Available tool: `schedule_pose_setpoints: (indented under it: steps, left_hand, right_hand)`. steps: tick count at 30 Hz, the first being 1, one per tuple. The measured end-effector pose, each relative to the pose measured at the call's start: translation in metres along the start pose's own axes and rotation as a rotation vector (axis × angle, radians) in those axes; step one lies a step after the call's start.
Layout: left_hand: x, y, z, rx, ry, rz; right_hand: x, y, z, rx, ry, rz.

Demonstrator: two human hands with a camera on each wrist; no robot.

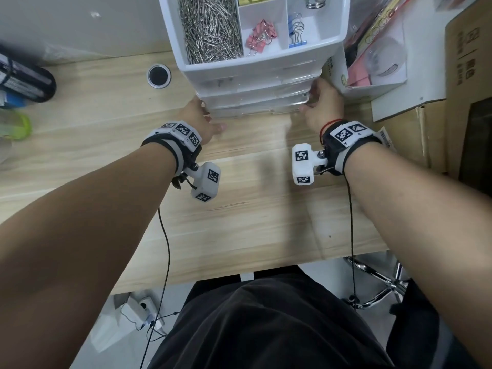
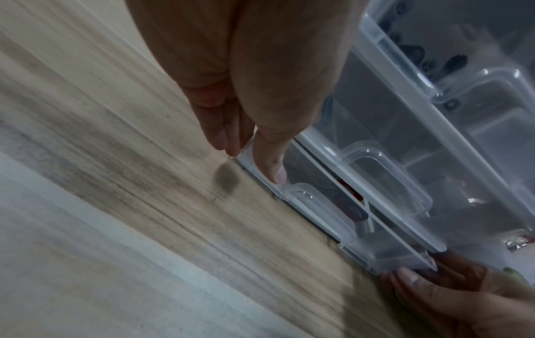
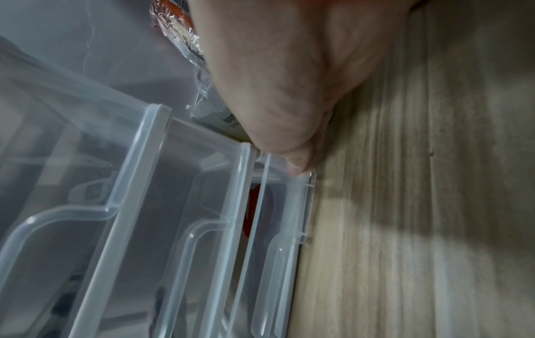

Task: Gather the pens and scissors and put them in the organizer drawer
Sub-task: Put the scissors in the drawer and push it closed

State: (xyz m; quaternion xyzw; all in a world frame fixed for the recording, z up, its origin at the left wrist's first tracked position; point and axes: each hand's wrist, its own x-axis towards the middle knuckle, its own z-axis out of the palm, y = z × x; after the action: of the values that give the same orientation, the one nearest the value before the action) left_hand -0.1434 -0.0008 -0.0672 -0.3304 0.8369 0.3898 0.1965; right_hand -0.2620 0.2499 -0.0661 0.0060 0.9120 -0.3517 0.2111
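Fingers (image 2: 272,169) of the left hand (image 1: 205,121) press, straight, on the organizer (image 1: 253,73) at its bottom drawer (image 1: 253,113); the right hand (image 1: 319,102) pinches the opposite corner. Drawer nearly shut; blurred red handles (image 3: 252,205) inside, perhaps scissors. Only closing seems left.

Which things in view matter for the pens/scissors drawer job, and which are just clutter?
Job: organizer, bottom drawer, left hand and right hand at its front corners.
Clutter: paper clips, binder clips, cardboard box, grommet.
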Motion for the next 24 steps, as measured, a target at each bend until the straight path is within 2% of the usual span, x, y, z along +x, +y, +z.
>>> schedule_pose_setpoints:
  steps: [3,11,15,20,24]
  left_hand:
    - [0.002,-0.001,0.001,-0.012,0.002,-0.012]
    - [-0.002,-0.002,0.001,0.062,0.012,0.014]
    - [0.003,0.0,0.0,0.018,0.079,-0.02]
    - [0.007,0.006,-0.007,0.051,0.162,-0.009]
    - [0.005,0.006,-0.009,0.036,0.144,0.018]
  right_hand:
    - [0.001,-0.002,0.003,-0.036,-0.057,-0.028]
    - [0.004,-0.002,0.006,-0.138,-0.021,-0.008]
    - [0.005,-0.004,0.007,-0.175,-0.009,0.002]
    - [0.011,-0.008,0.011,-0.095,0.005,0.055]
    - [0.011,-0.01,0.012,-0.069,0.005,0.077]
